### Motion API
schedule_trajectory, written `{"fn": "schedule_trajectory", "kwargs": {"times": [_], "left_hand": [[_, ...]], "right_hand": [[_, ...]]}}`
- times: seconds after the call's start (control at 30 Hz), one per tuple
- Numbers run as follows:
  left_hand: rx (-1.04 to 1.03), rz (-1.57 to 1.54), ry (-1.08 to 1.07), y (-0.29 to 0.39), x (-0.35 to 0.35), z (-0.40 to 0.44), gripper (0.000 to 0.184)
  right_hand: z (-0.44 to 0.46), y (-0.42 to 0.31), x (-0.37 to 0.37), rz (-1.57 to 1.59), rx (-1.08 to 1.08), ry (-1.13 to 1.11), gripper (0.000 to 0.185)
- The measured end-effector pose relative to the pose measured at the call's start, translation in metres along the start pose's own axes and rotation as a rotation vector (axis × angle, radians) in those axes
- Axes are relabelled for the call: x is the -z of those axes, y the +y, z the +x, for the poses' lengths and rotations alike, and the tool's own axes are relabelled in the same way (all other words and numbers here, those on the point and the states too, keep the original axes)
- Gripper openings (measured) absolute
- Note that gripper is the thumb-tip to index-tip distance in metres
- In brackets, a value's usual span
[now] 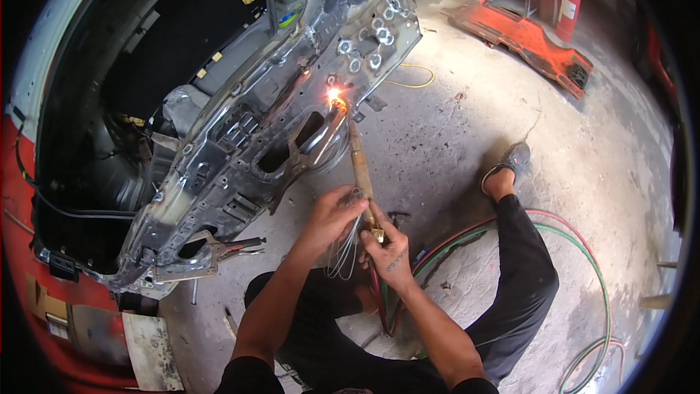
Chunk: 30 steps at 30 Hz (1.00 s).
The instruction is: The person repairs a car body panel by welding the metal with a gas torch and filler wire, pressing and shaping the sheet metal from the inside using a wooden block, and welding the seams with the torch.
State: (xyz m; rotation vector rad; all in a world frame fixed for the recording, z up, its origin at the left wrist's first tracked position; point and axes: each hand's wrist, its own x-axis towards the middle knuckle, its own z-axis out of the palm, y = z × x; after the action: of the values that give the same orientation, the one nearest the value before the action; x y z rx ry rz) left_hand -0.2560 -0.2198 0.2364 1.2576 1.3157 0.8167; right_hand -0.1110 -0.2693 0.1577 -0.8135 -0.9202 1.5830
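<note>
My right hand (388, 248) is closed around the lower end of a gas torch (360, 164), whose tip points up at the car's bare metal panel (292, 95). A bright flame (334, 93) glows where tip and panel meet. Beside it, my left hand (337, 213) pinches a loose coil of thin wire (344, 252) close to the torch body. Near the flame, a C-shaped locking clamp (327, 140) grips the panel edge. Another locking clamp (219, 257) hangs at the panel's lower end.
Red and green hoses (594, 263) curve over the concrete floor (430, 138) at right, past my outstretched foot (507, 168). An orange floor jack (521, 40) and a fire extinguisher (567, 13) stand at the upper right. A metal sheet (152, 350) lies lower left.
</note>
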Motion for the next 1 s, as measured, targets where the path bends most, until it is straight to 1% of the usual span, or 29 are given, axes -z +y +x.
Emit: {"fn": "schedule_trajectory", "kwargs": {"times": [0.4,1.0], "left_hand": [[-0.003,-0.005,-0.002,0.0014,-0.0017,0.0005,0.043],[-0.003,0.002,-0.011,-0.0022,0.0005,0.0011,0.043]], "right_hand": [[0.0002,-0.0016,0.0006,-0.004,0.002,0.006,0.059],[-0.0007,-0.0008,0.0026,0.003,0.013,-0.013,0.059]]}}
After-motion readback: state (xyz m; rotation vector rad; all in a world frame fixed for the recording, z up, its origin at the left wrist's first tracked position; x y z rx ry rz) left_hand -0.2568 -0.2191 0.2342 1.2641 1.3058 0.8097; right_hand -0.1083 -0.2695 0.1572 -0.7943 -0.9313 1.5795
